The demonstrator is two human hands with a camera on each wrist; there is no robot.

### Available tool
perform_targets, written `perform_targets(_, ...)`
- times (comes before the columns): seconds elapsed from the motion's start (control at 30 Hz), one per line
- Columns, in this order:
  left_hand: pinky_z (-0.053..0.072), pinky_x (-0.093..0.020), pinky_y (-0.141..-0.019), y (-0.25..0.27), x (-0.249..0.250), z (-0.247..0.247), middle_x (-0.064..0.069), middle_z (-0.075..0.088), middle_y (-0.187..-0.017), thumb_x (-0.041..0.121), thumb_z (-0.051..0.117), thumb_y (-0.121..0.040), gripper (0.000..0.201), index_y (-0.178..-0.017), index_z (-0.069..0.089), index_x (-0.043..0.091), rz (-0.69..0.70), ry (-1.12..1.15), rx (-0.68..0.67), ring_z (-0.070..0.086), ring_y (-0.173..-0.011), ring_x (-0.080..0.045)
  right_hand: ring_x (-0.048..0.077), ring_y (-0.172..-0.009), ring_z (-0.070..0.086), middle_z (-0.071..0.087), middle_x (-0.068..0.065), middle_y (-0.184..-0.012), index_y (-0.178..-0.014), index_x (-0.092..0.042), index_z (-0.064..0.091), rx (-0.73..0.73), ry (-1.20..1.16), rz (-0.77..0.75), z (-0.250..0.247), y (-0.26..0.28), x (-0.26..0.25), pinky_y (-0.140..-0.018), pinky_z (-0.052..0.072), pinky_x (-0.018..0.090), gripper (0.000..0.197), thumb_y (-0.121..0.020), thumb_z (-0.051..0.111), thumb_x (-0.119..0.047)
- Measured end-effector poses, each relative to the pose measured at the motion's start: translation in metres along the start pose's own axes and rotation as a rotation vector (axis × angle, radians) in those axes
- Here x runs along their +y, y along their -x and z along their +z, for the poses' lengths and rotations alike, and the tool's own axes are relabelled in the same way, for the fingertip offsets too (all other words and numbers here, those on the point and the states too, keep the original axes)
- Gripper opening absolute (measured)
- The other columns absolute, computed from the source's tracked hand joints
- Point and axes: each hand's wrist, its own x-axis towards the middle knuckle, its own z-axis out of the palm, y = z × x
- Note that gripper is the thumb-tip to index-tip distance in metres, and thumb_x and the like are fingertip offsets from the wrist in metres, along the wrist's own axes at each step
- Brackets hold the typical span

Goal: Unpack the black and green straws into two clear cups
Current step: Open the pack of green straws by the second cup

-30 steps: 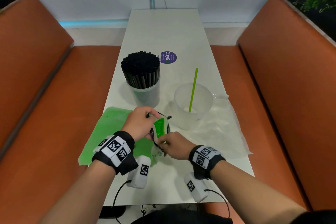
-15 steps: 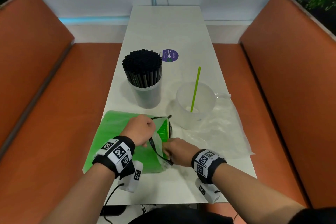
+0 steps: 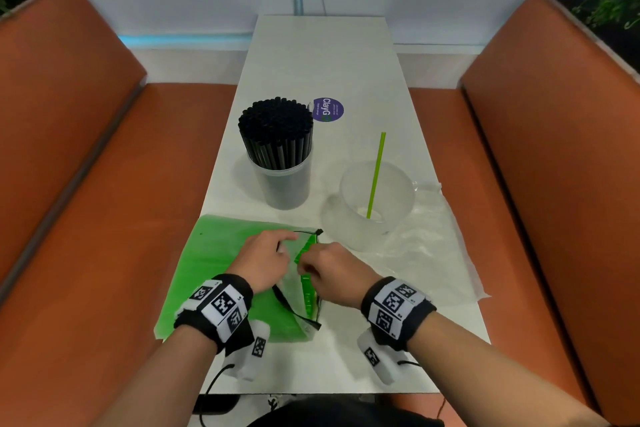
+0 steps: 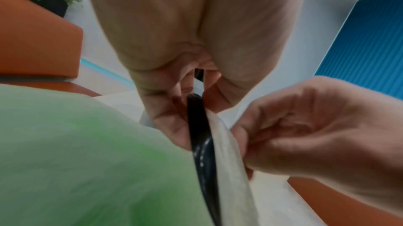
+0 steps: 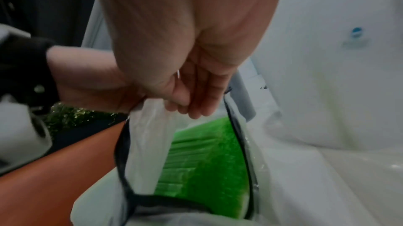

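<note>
A clear bag of green straws (image 3: 214, 270) lies flat on the near left of the white table (image 3: 322, 55). Its black-rimmed mouth faces right. My left hand (image 3: 287, 246) pinches the rim (image 4: 197, 117) on the upper side. My right hand (image 3: 304, 263) pinches the bag's film (image 5: 150, 117) just beside it, holding the mouth apart. Green straw ends (image 5: 207, 152) show inside the opening. Behind the bag, one clear cup (image 3: 285, 184) is packed with black straws (image 3: 277, 128). To its right, the second clear cup (image 3: 377, 204) holds a single green straw (image 3: 375, 173).
An empty clear plastic bag (image 3: 433, 246) lies crumpled under and to the right of the second cup. A purple round sticker (image 3: 327, 109) sits on the table behind the black straws. Orange bench seats (image 3: 86, 218) flank the table on both sides.
The green straw bag has come down flatter onto the table. My right hand has moved up along the mouth, close to my left hand, and the opening now gapes wider.
</note>
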Motion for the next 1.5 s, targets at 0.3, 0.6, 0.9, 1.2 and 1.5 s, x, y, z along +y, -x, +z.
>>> perform_targets(0.3, 0.046, -0.018, -0.054, 0.005, 0.021, -0.006, -0.01, 0.057, -0.078, 0.014, 0.054, -0.097, 0.021, -0.1, 0.061, 0.034, 0.127, 0.225, 0.041, 0.055, -0.057, -0.013, 0.028, -0.074, 0.052, 0.06, 0.03, -0.101, -0.092, 0.01, 0.064, -0.025, 0.059, -0.064, 0.026, -0.015, -0.018, -0.061, 0.04, 0.031, 0.022, -0.071, 0.055, 0.013)
perform_targets(0.6, 0.045, -0.023, -0.065, 0.007, 0.027, -0.009, -0.013, 0.063, -0.089, 0.014, 0.056, -0.096, 0.023, -0.114, 0.059, 0.028, 0.109, 0.314, -0.033, 0.065, -0.053, -0.015, 0.029, -0.09, 0.052, 0.05, 0.009, -0.078, -0.069, -0.008, 0.043, -0.314, 0.133, 0.224, 0.016, -0.039, -0.027, -0.074, 0.034, 0.029, 0.026, -0.094, 0.045, -0.003)
perform_targets(0.9, 0.051, -0.029, -0.08, 0.009, 0.028, -0.006, -0.016, 0.071, -0.081, 0.012, 0.055, -0.094, 0.029, -0.114, 0.058, 0.032, 0.111, 0.36, -0.02, 0.065, -0.057, -0.004, 0.025, -0.078, 0.049, 0.038, 0.001, -0.069, -0.064, -0.012, 0.034, -0.318, 0.239, 0.246, 0.015, -0.038, -0.025, -0.068, 0.04, 0.032, 0.033, -0.089, 0.053, 0.0)
perform_targets(1.2, 0.055, -0.039, -0.088, 0.005, 0.028, -0.002, -0.015, 0.07, -0.079, 0.01, 0.055, -0.093, 0.03, -0.117, 0.058, 0.029, 0.067, 0.381, 0.008, 0.068, -0.061, -0.02, 0.034, -0.097, 0.062, 0.058, 0.017, -0.114, -0.119, 0.001, 0.052, -0.28, 0.247, 0.234, 0.012, -0.032, -0.023, -0.072, 0.046, 0.035, 0.029, -0.09, 0.051, -0.001)
perform_targets(1.5, 0.056, -0.04, -0.076, -0.007, 0.021, -0.003, -0.021, 0.067, -0.096, 0.006, 0.056, -0.09, 0.033, -0.113, 0.06, 0.03, 0.023, 0.399, 0.022, 0.067, -0.079, -0.034, 0.034, -0.088, 0.062, 0.058, 0.014, -0.101, -0.114, -0.011, 0.055, -0.2, 0.3, 0.269, 0.001, -0.01, 0.012, -0.07, 0.05, 0.039, 0.035, -0.086, 0.069, -0.028)
